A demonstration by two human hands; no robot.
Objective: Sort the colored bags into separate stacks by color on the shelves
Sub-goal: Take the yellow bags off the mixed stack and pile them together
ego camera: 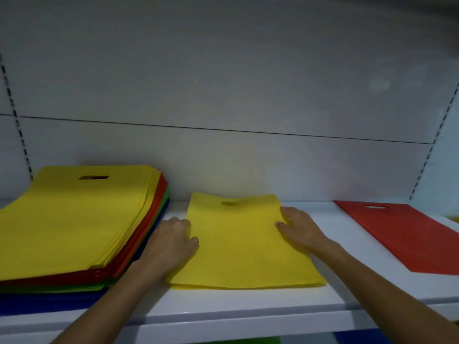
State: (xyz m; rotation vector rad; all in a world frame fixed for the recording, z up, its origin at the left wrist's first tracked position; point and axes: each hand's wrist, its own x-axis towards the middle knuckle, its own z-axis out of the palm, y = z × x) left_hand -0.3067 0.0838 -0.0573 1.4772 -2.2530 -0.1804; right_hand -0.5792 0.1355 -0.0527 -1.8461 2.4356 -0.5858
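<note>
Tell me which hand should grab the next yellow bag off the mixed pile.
Left, probably. The left hand sits beside the mixed pile; the right hand rests farther off, on the middle yellow stack.

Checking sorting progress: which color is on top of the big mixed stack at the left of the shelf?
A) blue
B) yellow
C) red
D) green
B: the mixed stack has a yellow bag on top, with red, green and blue layers beneath.
</note>
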